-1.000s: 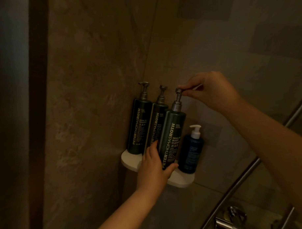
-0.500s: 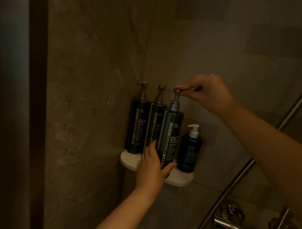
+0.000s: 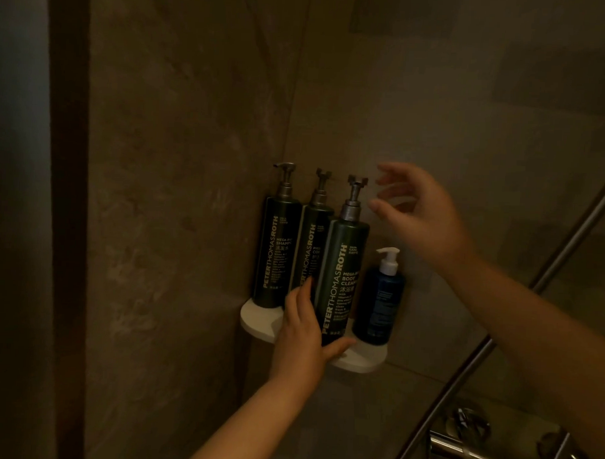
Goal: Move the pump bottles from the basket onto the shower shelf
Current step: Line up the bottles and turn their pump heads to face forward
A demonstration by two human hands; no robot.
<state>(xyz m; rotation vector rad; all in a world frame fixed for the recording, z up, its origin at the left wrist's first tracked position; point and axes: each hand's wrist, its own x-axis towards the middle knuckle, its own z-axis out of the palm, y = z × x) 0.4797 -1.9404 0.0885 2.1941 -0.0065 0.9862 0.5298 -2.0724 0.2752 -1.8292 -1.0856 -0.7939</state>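
Lower centre, the left hand (image 3: 302, 335) still grips the base of the front bottle (image 3: 340, 282), which stands on the shelf (image 3: 260, 317). Centre right, the right hand (image 3: 425, 216) has let go of the pump and is spread empty beside it, so this placement looks finished. Behind stand the middle bottle (image 3: 310, 246) and left bottle (image 3: 276, 252). That makes three tall green ones and one blue bottle (image 3: 379, 300).

Dim, warm-toned light; the left edge sinks into shadow. The raised right hand (image 3: 421, 213) is motion-blurred, and the chrome shower fitting (image 3: 458, 447) shows faint glints.
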